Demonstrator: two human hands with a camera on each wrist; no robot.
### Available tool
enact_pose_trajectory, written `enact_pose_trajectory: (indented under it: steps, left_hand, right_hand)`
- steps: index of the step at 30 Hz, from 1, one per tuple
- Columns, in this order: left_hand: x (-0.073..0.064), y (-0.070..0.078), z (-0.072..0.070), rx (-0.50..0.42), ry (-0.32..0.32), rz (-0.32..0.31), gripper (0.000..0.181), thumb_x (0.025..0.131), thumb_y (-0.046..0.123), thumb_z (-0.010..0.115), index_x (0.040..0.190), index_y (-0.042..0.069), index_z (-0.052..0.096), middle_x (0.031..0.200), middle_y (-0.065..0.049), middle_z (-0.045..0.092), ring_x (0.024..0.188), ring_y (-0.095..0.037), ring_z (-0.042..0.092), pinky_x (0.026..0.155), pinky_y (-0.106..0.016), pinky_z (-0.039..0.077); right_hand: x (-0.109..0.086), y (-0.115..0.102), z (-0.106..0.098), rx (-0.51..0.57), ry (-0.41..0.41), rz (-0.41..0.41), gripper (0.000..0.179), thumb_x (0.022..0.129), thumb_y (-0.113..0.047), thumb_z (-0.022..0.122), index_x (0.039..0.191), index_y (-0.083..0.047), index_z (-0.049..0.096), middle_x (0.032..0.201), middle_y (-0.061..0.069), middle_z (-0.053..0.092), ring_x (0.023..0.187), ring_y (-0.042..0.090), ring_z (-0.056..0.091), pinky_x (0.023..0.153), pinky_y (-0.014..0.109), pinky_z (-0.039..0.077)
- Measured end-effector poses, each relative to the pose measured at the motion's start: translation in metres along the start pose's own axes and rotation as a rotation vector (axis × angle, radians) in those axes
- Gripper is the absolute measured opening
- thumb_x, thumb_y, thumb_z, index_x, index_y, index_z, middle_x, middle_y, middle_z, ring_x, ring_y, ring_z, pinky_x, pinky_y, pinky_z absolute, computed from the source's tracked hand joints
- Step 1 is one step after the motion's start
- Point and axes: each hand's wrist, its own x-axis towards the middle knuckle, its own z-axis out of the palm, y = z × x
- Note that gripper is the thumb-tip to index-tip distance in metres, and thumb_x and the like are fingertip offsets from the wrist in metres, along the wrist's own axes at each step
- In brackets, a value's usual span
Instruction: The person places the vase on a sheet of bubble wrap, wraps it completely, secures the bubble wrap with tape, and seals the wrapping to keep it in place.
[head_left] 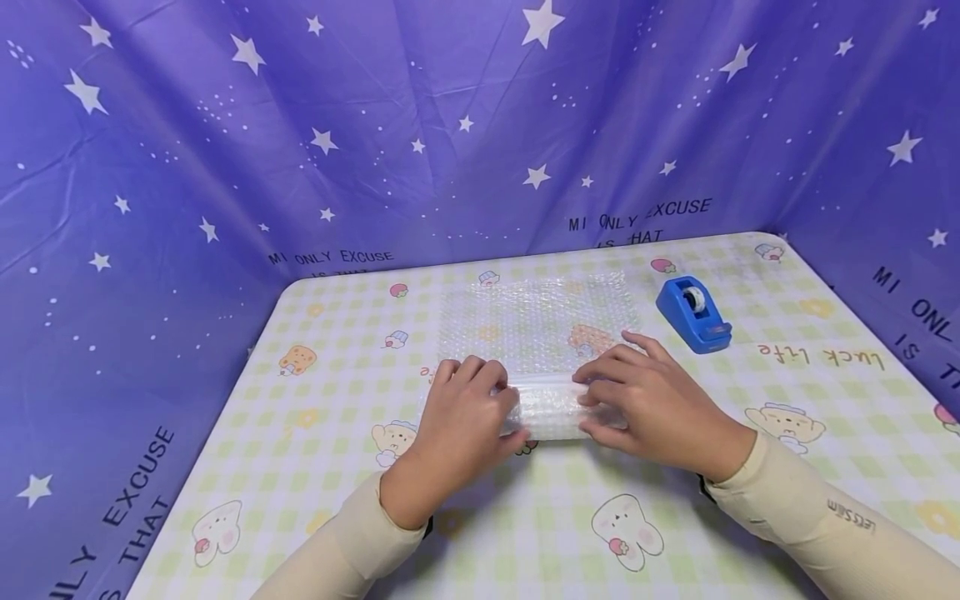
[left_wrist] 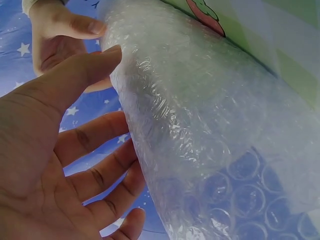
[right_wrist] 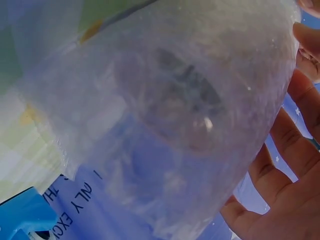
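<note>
A sheet of clear bubble wrap [head_left: 532,321] lies on the table, its near end rolled into a thick tube [head_left: 551,414]. My left hand [head_left: 467,412] holds the tube's left end, thumb on the near side and fingers curved over the top. At the other end, my right hand [head_left: 648,400] grips it in the same way with bent fingers. The left wrist view shows the thumb [left_wrist: 95,65] and fingertips along the edge of the bubble wrap [left_wrist: 200,125]. Through the layers in the right wrist view, a rounded shape with a dark patch [right_wrist: 187,80] shows dimly inside.
A blue tape dispenser [head_left: 693,317] with a roll of tape stands beyond my right hand. The table [head_left: 255,450] has a green-checked cover with cartoon prints. A purple star-printed curtain [head_left: 420,100] hangs along the back and both sides.
</note>
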Motion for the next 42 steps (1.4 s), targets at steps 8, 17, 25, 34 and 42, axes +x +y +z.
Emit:
enact_pose_trajectory:
  steps: [8,17,25,34,42]
  left_hand:
    - [0.0006,-0.0002,0.0003,0.003,-0.037,-0.010,0.032,0.072,0.046,0.086,0.089,0.020,0.078,0.102,0.003,0.066,0.097,-0.021,0.061,0.085,-0.041,0.042]
    - [0.0008,-0.0005,0.0016,0.000,-0.074,-0.027,0.041,0.070,0.047,0.090,0.098,0.020,0.079,0.108,0.003,0.068,0.104,-0.021,0.062,0.090,-0.042,0.043]
    - [0.0011,-0.0012,0.0029,-0.005,-0.084,-0.031,0.044,0.070,0.046,0.091,0.102,0.019,0.079,0.108,0.002,0.068,0.105,-0.020,0.063,0.091,-0.041,0.045]
    - [0.0014,-0.0020,0.0041,0.015,-0.069,-0.026,0.047,0.068,0.049,0.091,0.103,0.020,0.079,0.110,0.002,0.069,0.108,-0.020,0.064,0.090,-0.041,0.046]
    - [0.0018,-0.0026,0.0062,0.004,-0.085,-0.038,0.053,0.067,0.051,0.092,0.107,0.019,0.078,0.112,0.002,0.070,0.110,-0.020,0.064,0.091,-0.042,0.046]
  right_hand:
    - [-0.0013,0.0010,0.0015,-0.014,-0.010,0.003,0.028,0.073,-0.040,0.088,0.087,-0.019,0.073,0.113,-0.003,0.074,0.106,0.022,0.066,0.110,0.064,0.036]
    - [-0.0027,0.0030,0.0038,-0.037,-0.013,0.005,0.035,0.071,-0.042,0.088,0.092,-0.018,0.072,0.117,-0.003,0.073,0.107,0.023,0.067,0.110,0.063,0.037]
    - [-0.0025,0.0023,0.0042,-0.046,-0.022,0.023,0.039,0.071,-0.044,0.088,0.093,-0.017,0.071,0.117,-0.003,0.073,0.107,0.023,0.067,0.110,0.063,0.036]
    - [-0.0025,0.0025,0.0053,-0.050,-0.027,0.040,0.042,0.070,-0.044,0.088,0.097,-0.015,0.072,0.118,-0.001,0.074,0.108,0.024,0.068,0.112,0.063,0.034]
    - [-0.0028,0.0020,0.0059,-0.064,-0.030,0.049,0.047,0.070,-0.044,0.089,0.101,-0.013,0.073,0.119,0.001,0.074,0.108,0.026,0.068,0.112,0.063,0.034]
